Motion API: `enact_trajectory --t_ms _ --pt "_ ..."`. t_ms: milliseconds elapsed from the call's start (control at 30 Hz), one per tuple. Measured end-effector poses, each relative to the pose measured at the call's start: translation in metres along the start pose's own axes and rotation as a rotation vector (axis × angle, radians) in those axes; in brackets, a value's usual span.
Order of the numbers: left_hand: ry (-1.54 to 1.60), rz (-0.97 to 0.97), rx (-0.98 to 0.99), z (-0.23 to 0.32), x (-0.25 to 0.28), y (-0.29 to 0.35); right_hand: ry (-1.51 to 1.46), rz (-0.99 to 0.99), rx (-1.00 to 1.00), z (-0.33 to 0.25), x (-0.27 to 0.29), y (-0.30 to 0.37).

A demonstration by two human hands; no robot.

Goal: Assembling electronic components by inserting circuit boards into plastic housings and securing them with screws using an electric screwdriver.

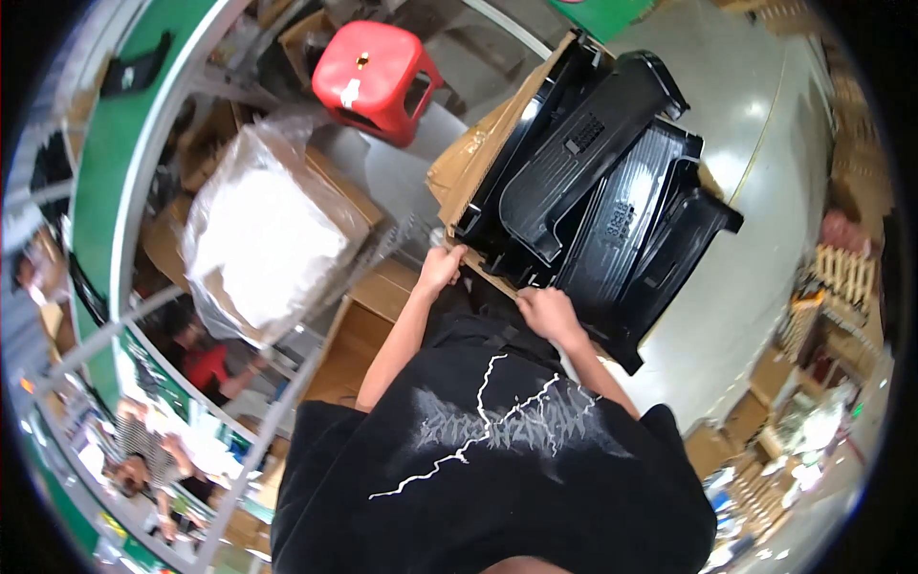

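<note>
An opened cardboard box (473, 161) stands in front of me, loaded with several long black plastic parts. One curved black part (585, 143) lies across the top. A ribbed black part (617, 222) rests beside it, and another black part (674, 251) sticks out past the right side. My left hand (441, 267) is closed around the near left corner of the box rim. My right hand (548, 314) is closed on the same near edge, further right. Much of the box's right wall is hidden under the parts.
A red plastic stool (371, 75) is beyond the box to the left. Nearer on the left is a carton with a plastic liner (273, 234) and white contents. Smooth grey floor (751, 143) lies to the right. Cartons and wooden pallets (846, 271) line the far right. Other people work at the left.
</note>
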State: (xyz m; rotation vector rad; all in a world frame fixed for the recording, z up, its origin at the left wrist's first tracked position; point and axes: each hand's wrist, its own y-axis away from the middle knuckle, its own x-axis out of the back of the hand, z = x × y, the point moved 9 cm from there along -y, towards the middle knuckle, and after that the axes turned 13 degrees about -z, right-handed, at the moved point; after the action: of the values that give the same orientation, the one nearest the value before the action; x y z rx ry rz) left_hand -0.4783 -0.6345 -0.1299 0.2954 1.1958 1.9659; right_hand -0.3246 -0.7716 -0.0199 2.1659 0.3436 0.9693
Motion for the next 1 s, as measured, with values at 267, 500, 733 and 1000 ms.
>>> enact_trajectory --t_ms 267,500,733,1000 --pt "-0.13 0.188 -0.111 0.075 0.138 0.085 -0.177 0.981 -0.052 0.057 0.158 0.012" --pt "-0.213 0.414 -0.296 0.198 0.232 0.141 -0.119 0.88 -0.319 0.126 0.12 -0.05" --pt "-0.476 0.074 -0.187 0.269 0.181 0.127 -0.199 0.914 -0.327 0.126 0.114 -0.045" --pt "-0.722 -0.036 -0.187 0.386 0.209 0.134 -0.197 1.026 -0.338 0.122 0.11 -0.072"
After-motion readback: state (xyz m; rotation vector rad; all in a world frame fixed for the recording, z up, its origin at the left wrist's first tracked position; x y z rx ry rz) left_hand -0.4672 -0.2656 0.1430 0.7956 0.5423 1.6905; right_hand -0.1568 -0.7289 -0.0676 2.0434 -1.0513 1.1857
